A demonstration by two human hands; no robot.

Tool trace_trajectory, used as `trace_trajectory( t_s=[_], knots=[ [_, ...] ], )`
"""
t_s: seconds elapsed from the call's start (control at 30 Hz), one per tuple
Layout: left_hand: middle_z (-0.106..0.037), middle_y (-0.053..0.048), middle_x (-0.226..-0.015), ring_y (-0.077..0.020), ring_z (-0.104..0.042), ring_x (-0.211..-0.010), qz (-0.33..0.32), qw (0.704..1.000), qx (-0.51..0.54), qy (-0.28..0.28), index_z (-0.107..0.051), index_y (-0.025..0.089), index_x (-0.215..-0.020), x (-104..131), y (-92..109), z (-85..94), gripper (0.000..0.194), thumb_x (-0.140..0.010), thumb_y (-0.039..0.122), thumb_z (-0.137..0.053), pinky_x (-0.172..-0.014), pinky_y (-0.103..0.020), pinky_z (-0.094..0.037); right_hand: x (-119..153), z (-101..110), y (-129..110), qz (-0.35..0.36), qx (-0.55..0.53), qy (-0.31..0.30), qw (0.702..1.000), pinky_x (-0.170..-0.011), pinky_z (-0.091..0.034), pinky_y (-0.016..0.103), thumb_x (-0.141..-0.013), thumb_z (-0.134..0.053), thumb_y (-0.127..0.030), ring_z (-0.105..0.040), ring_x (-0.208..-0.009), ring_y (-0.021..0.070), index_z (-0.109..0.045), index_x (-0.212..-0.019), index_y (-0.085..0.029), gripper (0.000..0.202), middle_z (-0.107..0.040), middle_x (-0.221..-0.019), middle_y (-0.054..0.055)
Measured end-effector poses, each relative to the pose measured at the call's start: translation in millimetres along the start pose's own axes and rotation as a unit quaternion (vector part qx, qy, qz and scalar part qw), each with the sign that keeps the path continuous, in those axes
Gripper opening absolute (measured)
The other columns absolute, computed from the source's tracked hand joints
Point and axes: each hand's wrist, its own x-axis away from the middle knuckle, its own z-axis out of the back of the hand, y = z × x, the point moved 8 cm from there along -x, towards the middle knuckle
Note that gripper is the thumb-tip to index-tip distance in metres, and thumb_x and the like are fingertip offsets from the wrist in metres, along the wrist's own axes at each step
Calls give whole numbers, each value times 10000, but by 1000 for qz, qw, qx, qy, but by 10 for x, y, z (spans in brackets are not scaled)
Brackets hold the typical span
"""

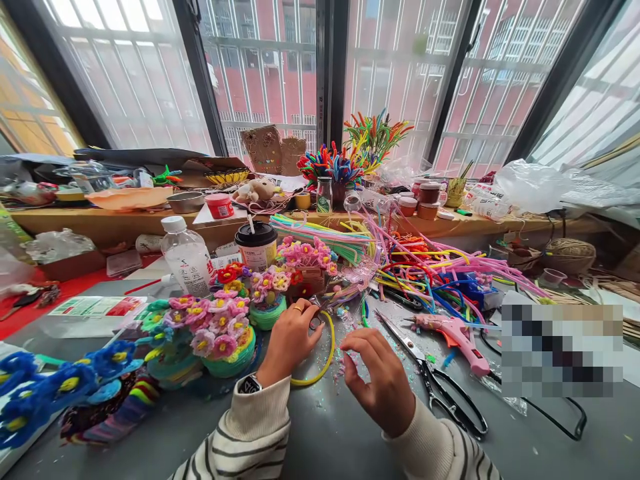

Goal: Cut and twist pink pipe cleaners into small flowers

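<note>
My left hand [293,339], with a ring and a wrist watch, reaches over the grey table beside the flower pots. Its thumb and fingers are apart around a small dark loop [315,324], partly hidden; I cannot tell whether they touch it. A yellow pipe cleaner [331,353] curves from under this hand towards me. My right hand [379,375] hovers to the right, fingers bent and apart, with no held thing visible. Pink pipe-cleaner flowers [220,323] stand in a green-wrapped pot [233,360] left of my left hand. Large scissors [425,367] lie open-bladed right of my right hand.
A pink glue gun [453,337] lies beyond the scissors, its cable near a pair of glasses [560,427]. Loose pipe cleaners [435,267] heap at the back right. A lidded cup [256,247] and a bottle [185,257] stand back left; blue flowers [65,380] lie front left.
</note>
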Motion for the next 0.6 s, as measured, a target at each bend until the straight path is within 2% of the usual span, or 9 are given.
trace_trajectory(
  t_s=[0.13, 0.23, 0.43, 0.6],
  knots=[
    [-536, -49, -867, -160, -540, -743, 8, 1000, -11, -13, -530, 171, -906, 4, -16, -1, 227, -708, 277, -497, -662, -271, -424, -30, 71, 203, -15, 42, -12, 999, -669, -406, 313, -712, -380, -104, -457, -744, 162, -450, -769, -161, 107, -500, -735, 47],
    [-540, -50, -883, -160, -540, -733, 24, 999, -17, -30, -533, 173, -913, 6, -43, -13, 232, -714, 284, -488, -656, -273, -418, -85, 232, 476, -34, 99, -22, 994, -629, -384, 310, -715, -326, -134, -433, -695, 166, -430, -699, -170, 111, -467, -678, 41],
    [-538, -51, -898, -169, -535, -760, 42, 996, -12, -72, -536, 171, -942, 11, -85, -87, 261, -729, 303, -460, -679, -282, -405, -157, 732, 1214, -105, 228, -71, 965, -629, -350, 300, -719, -323, -214, -421, -659, 169, -409, -620, -185, 134, -459, -634, 30],
    [-536, -50, -893, -170, -531, -773, 48, 995, -10, -87, -535, 171, -955, 15, -92, -107, 266, -735, 293, -449, -698, -281, -398, -59, 1113, 1935, -194, 291, -119, 929, -576, -349, 256, -713, -298, -252, -467, -619, 153, -421, -607, -193, 173, -513, -626, 19]
  ],
)
